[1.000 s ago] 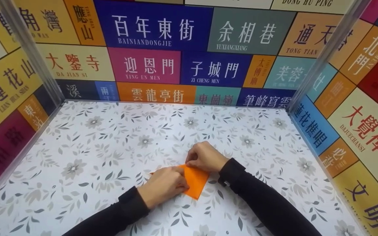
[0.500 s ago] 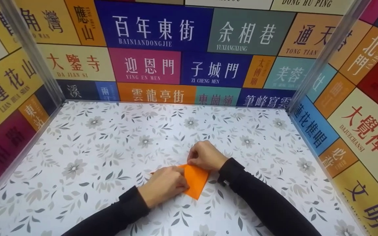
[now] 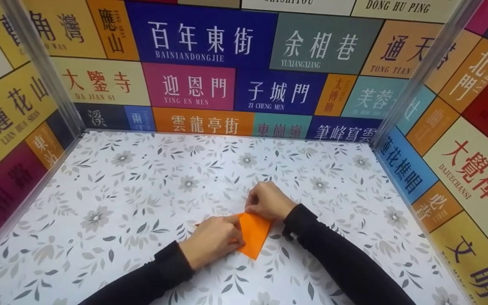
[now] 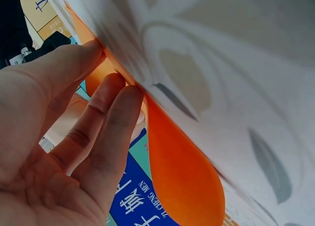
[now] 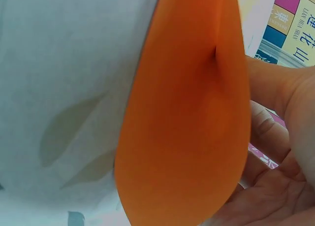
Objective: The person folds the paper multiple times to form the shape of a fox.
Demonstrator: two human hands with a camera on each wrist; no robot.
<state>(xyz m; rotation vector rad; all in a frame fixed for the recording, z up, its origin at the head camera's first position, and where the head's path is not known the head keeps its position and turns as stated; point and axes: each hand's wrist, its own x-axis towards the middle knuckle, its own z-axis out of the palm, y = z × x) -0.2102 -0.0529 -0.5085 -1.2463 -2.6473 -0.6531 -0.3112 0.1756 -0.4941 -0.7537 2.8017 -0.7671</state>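
A folded sheet of orange paper (image 3: 256,237) lies on the floral tabletop, its point toward the person. From the left, my left hand (image 3: 212,239) holds it down. In the left wrist view its thumb and fingertips (image 4: 130,95) press along the paper where it meets the table, and the orange paper (image 4: 184,174) bulges up in a loop. My right hand (image 3: 269,201) pinches the paper's far right edge between thumb and fingers. In the right wrist view the bowed orange paper (image 5: 182,122) covers the tips of the right hand (image 5: 275,147).
The white tabletop (image 3: 151,169) bears a grey leaf and flower print. Upright panels with coloured Chinese place-name blocks (image 3: 201,36) enclose it at the back, left and right. Clear corner posts (image 3: 422,76) join the panels.
My right hand has shifted slightly to the right along the paper's far edge. The left hand stays about where it was, and the paper has barely moved.
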